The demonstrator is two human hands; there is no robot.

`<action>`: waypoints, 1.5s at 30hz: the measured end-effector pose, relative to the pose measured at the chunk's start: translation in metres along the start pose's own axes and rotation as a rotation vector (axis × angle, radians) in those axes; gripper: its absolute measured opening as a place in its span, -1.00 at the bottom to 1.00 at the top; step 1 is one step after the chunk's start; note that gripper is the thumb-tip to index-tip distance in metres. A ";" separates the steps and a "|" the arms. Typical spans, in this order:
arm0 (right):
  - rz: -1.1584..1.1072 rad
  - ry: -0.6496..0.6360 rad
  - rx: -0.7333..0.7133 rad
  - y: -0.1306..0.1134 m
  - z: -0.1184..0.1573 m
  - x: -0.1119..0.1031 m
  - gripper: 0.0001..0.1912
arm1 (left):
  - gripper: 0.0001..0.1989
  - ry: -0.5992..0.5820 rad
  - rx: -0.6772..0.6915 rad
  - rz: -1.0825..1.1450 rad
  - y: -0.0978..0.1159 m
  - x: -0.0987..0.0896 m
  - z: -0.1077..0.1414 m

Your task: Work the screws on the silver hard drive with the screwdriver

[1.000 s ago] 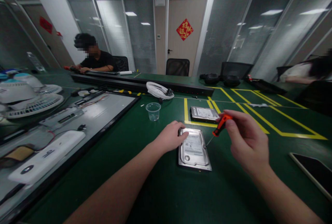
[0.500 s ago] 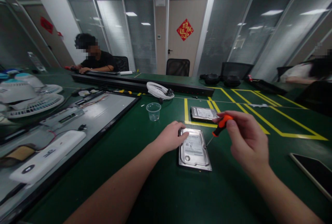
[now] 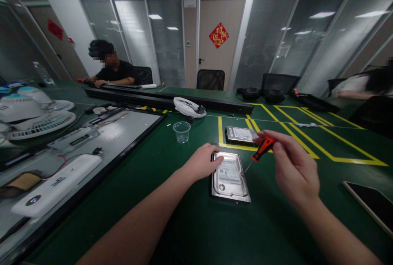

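A silver hard drive [image 3: 229, 175] lies label up on the green table in front of me. My left hand [image 3: 204, 162] grips its upper left edge, the thumb resting on the cover. In my right hand [image 3: 294, 162] is a screwdriver [image 3: 263, 149] with an orange and black handle, pinched between thumb and fingers. Its thin shaft slants down to the drive's right edge, and the tip meets the drive there. Just beyond, a second hard drive [image 3: 241, 134] sits within a yellow tape outline, partly behind my right fingers.
A clear plastic cup [image 3: 181, 132] stands left of the drives. On the left lies a large panel [image 3: 123, 134] with a white device [image 3: 58, 185] on it. A phone [image 3: 371, 203] is at right. Behind are a white fan grille [image 3: 188, 107], a long black bar [image 3: 215, 104] and a seated person [image 3: 118, 68].
The screwdriver handle has turned in my right fingers, and that hand has shifted very slightly. My left hand and the hard drive have stayed in place.
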State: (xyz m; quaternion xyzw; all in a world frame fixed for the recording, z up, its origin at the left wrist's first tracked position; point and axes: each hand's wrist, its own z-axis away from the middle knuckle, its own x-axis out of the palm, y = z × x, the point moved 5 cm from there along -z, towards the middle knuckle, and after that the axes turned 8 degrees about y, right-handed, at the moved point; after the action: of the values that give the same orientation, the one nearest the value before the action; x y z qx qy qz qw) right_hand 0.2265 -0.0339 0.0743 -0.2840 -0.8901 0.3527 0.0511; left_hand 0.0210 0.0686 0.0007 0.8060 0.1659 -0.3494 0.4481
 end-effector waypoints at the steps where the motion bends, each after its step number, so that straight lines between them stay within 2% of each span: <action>1: -0.015 -0.004 0.012 0.000 0.000 0.000 -0.71 | -0.67 0.002 0.003 0.001 0.000 0.000 0.000; 5: -0.005 0.008 0.015 0.001 0.000 0.001 -0.73 | -0.67 0.000 0.006 0.008 0.000 0.000 0.000; 13: 0.053 0.004 -0.072 -0.003 -0.002 0.002 -0.74 | -0.64 -0.012 -0.015 0.015 0.000 0.000 0.000; 25: -0.051 -0.006 0.027 0.000 0.001 0.000 -0.74 | -0.67 -0.001 0.002 0.009 0.001 0.000 0.000; 31: 0.001 0.029 -0.016 0.000 -0.001 0.001 -0.72 | -0.66 -0.009 -0.007 0.011 0.002 -0.001 0.000; 37: 0.087 0.010 -0.101 -0.005 -0.002 0.002 -0.71 | -0.65 -0.013 -0.010 0.006 0.003 -0.002 0.000; 45: -0.016 -0.018 0.026 0.001 0.001 -0.001 -0.68 | -0.63 -0.026 -0.021 0.009 0.003 -0.002 0.001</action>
State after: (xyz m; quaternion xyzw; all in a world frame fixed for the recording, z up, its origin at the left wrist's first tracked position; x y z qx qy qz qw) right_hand 0.2272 -0.0345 0.0732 -0.2729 -0.8882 0.3662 0.0494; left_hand 0.0209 0.0664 0.0034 0.7972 0.1601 -0.3563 0.4602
